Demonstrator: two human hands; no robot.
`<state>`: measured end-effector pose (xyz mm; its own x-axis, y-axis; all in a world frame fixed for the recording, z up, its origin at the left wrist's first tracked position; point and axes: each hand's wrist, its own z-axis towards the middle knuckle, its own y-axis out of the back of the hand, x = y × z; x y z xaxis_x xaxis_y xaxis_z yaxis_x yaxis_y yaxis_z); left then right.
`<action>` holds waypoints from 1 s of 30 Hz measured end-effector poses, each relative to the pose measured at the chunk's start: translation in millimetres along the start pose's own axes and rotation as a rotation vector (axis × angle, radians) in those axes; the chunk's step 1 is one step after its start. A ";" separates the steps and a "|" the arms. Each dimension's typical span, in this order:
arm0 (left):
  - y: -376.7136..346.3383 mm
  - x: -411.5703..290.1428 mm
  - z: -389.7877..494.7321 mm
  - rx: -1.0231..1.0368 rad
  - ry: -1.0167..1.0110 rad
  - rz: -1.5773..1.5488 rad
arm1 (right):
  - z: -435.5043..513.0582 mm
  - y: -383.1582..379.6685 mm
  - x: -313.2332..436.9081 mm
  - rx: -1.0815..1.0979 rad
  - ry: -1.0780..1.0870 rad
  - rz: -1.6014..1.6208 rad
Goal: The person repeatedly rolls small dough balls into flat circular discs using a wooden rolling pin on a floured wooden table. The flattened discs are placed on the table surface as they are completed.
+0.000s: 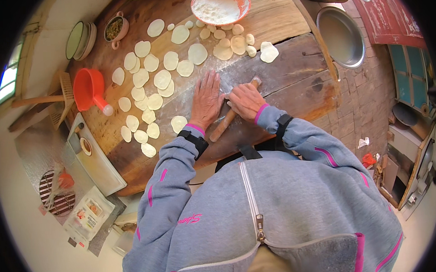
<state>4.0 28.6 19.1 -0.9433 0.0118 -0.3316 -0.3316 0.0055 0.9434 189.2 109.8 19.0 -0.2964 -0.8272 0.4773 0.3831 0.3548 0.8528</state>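
Note:
On a floured wooden board (298, 59) my left hand (206, 100) lies palm down, fingers extended, with nothing seen in it; what is under the palm is hidden. My right hand (245, 101), its fingers curled, rests over the middle of a wooden rolling pin (223, 126), whose two ends stick out on either side. Whether it grips the pin is unclear. Many flat dough rounds (162, 79) are spread left of my hands. Small dough pieces (219, 34) sit beyond them, near a bowl of flour (221, 6). One dough round (269, 52) lies at the right.
A red plastic dipper (88, 88), a cup of chopped filling (116, 29) and stacked bowls (80, 40) stand along the left edge. A white tray (102, 166) is at the lower left. Beyond the board's right edge, a metal basin (340, 37) holds cloudy liquid.

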 end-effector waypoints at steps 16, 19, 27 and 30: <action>3.1 2.0 4.6 0.066 -0.256 -0.033 | -21.7 -0.7 -13.8 -0.088 0.016 -0.027; 18.8 14.3 -22.2 0.235 -0.059 0.069 | -19.8 -3.2 -13.9 -0.089 0.008 -0.024; 23.0 39.6 -17.4 -0.182 0.396 -0.599 | 2.1 -12.6 -5.3 -0.138 -0.184 -0.183; 19.0 37.3 -13.2 -0.039 0.393 -0.645 | 2.3 -16.8 -4.6 -0.152 -0.193 -0.170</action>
<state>-37.6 15.9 24.7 -0.4946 -0.3388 -0.8004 -0.8129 -0.1454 0.5639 182.2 108.6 3.1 -0.5223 -0.7661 0.3745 0.4361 0.1375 0.8894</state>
